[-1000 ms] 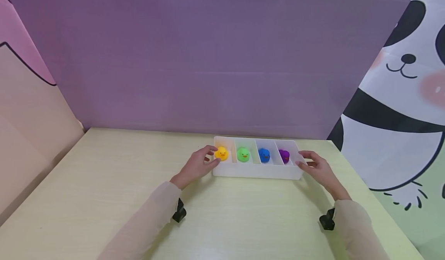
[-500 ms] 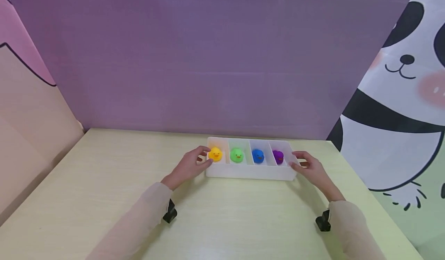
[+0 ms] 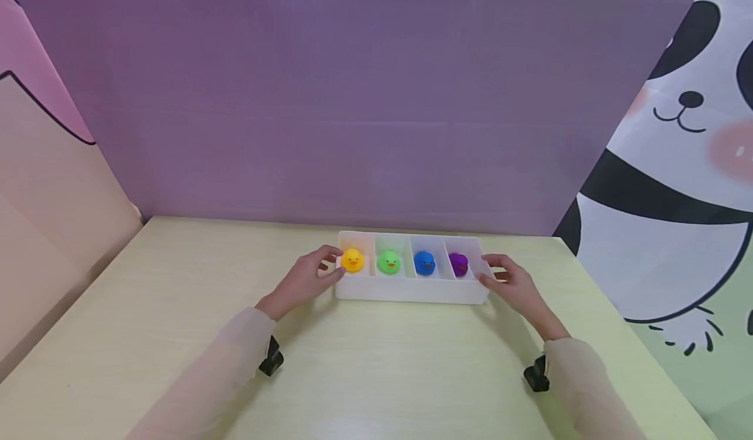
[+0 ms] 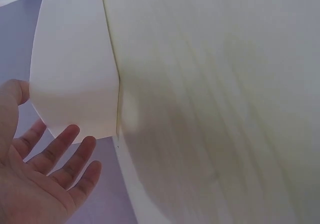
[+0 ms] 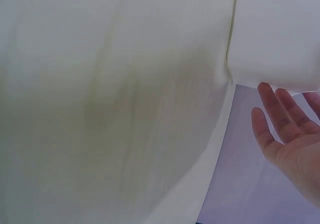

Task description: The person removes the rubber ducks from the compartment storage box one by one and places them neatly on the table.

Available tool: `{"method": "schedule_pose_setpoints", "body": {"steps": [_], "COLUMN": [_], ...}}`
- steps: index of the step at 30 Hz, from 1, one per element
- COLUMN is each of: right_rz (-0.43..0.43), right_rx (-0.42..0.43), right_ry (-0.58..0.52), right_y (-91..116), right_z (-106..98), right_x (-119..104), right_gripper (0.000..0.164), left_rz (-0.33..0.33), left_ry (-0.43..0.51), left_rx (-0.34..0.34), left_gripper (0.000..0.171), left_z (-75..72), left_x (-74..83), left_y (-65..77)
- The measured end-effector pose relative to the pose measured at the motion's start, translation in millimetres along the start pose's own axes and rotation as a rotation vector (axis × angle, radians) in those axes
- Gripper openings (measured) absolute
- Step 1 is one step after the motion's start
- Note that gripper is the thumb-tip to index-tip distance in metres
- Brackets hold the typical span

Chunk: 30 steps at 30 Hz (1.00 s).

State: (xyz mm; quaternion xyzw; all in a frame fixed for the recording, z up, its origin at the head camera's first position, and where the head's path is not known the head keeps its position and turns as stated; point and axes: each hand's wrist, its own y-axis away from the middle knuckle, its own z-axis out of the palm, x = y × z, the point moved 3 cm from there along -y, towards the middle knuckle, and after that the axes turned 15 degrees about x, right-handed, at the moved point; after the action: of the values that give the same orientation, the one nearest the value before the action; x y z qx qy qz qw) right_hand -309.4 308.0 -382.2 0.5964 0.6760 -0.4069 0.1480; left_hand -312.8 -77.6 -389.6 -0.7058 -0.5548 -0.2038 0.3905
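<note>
A white box (image 3: 410, 290) with divided compartments rests on the table near its back edge. From left to right its compartments hold a yellow toy duck (image 3: 352, 260), a green toy duck (image 3: 389, 262), a blue toy duck (image 3: 424, 263) and a purple toy duck (image 3: 459, 265). My left hand (image 3: 301, 279) grips the box's left end, thumb near the front corner and fingers along the end wall. At the opposite end my right hand (image 3: 519, 291) holds the box in much the same way. Both wrist views show fingers against the end walls; the ducks are hidden there.
The pale wooden table (image 3: 365, 368) extends in front of the box. Behind it rises a purple backdrop (image 3: 353, 100). A panda-printed panel (image 3: 676, 165) stands on the right, and a beige and pink panel (image 3: 47, 198) on the left.
The box, with the ducks in it, has slid to the left along the table. Both hands have moved left with it, keeping their places at its ends.
</note>
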Motion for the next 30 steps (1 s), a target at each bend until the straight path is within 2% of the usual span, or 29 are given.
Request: {"method": "schedule_pose_setpoints", "body": {"steps": [8, 20, 30], "right_rz": [-0.006, -0.015, -0.012], "right_rx": [0.014, 0.028, 0.018], "right_ry": [-0.015, -0.063, -0.081], "right_y": [1.4, 2.5, 2.1], "right_z": [9.8, 28.5, 41.7], "right_x": [-5.3, -17.2, -33.4], "right_gripper": [0.048, 0.046, 0.048], "left_rz": [0.011, 0.052, 0.070], "left_ry": [-0.008, -0.010, -0.011], "left_rx": [0.005, -0.020, -0.014], "left_gripper": [0.043, 0.041, 0.041], "left_z": [-8.9, -30.2, -44.8], "left_x": [-7.5, -16.3, -28.7], "left_y": [1.5, 6.8, 8.9]}}
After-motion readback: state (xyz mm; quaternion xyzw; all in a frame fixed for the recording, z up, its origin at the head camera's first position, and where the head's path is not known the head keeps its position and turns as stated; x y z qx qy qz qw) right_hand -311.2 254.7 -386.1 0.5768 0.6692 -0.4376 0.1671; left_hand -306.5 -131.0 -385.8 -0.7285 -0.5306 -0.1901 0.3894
